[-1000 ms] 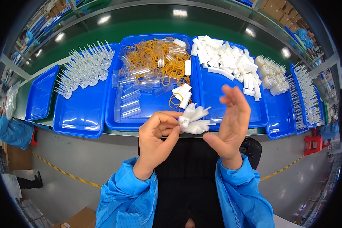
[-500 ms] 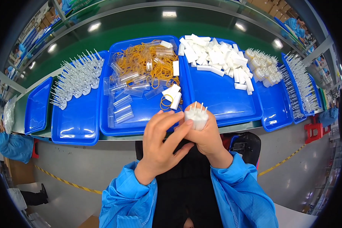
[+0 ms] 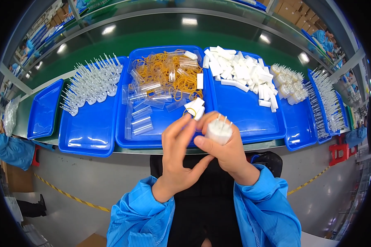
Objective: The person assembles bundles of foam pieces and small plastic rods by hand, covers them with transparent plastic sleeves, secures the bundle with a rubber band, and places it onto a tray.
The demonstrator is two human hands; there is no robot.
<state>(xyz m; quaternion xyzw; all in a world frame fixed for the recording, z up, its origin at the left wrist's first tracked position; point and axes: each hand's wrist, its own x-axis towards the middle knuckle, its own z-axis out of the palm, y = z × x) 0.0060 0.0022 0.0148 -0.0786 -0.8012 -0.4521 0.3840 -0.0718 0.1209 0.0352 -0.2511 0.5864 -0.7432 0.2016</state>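
In front of you lies a blue rectangular plastic tray [image 3: 165, 119] bearing heaped orange-yellow rubber bands [image 3: 156, 68]. Your right hand [image 3: 231, 153] wraps a white plastic bundle with thin upright stems [image 3: 218, 132], near the tray's near right corner. Your left hand [image 3: 175, 154], thumb spread wide, is beside one thin yellow rubber loop [image 3: 190, 108]; contact cannot be told.

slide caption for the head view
Right hand holds a bundle of white parts, left hand beside it, near blue trays with rubber bands and white blocks.
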